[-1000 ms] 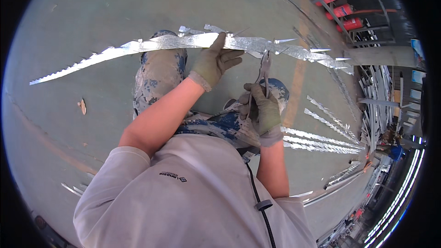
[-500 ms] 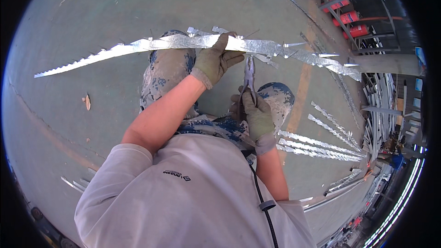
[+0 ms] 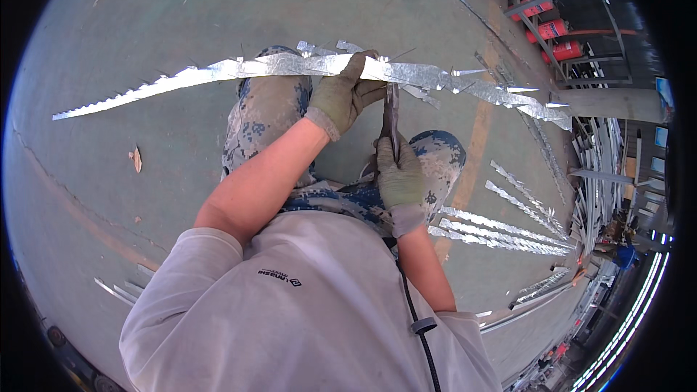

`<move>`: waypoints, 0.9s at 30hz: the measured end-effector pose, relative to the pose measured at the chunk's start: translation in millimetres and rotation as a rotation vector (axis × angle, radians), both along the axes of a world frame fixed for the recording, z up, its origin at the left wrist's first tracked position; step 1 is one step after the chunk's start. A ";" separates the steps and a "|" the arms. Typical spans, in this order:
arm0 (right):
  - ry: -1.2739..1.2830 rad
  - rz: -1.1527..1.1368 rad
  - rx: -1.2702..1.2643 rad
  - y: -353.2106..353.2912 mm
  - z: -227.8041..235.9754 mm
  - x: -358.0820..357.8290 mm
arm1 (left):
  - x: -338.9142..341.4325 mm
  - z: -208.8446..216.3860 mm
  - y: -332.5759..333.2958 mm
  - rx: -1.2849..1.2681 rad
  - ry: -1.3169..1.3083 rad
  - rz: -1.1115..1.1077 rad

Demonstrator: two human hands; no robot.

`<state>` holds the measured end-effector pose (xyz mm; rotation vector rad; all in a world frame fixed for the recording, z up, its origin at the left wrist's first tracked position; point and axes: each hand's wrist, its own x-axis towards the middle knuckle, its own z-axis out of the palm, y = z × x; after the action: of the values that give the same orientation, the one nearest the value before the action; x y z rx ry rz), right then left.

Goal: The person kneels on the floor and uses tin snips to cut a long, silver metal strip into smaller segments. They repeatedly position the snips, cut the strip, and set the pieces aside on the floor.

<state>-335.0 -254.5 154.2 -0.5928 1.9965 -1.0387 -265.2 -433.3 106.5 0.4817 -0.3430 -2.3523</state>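
Cutting a serrated metal strip (image 3: 218,72) with snips (image 3: 390,112) over the knees.

Left hand (image 3: 347,94), gloved, clamped on the strip's middle, held level above the floor (image 3: 145,14). Right hand (image 3: 398,174) closed round the snips' handles, blades apparently at the strip's lower edge. More strips (image 3: 508,225) lying at right.

Even, bright daylight covers the floor (image 3: 181,14); shadows are soft and weak. The metal strip (image 3: 218,72) shows strong glare, with white highlights along its face. Cut strips (image 3: 508,229) at right also glint. Fisheye distortion bends straight edges toward the rim, and a black vignette fills the corners. The centre is sharp. The racks (image 3: 566,22) at upper right are darker and smeared.
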 end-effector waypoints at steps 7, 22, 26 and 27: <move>0.295 0.063 0.090 -8.4 -1.4 1.6 | 1.3 3.2 -0.3 0.014 -0.033 -0.014; 0.406 0.202 0.259 -32.1 22.9 18.4 | 2.5 7.3 1.5 0.017 -0.118 -0.086; 0.424 0.174 0.271 -32.6 24.7 21.0 | 2.0 30.1 12.0 -0.117 -0.344 -0.239; 0.429 0.173 0.267 -32.1 23.2 20.7 | 0.6 29.5 12.5 -0.134 -0.357 -0.235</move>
<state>-314.3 -286.6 177.4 -0.8782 2.3519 -0.5577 -264.6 -420.8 135.9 0.8370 -0.7528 -2.4407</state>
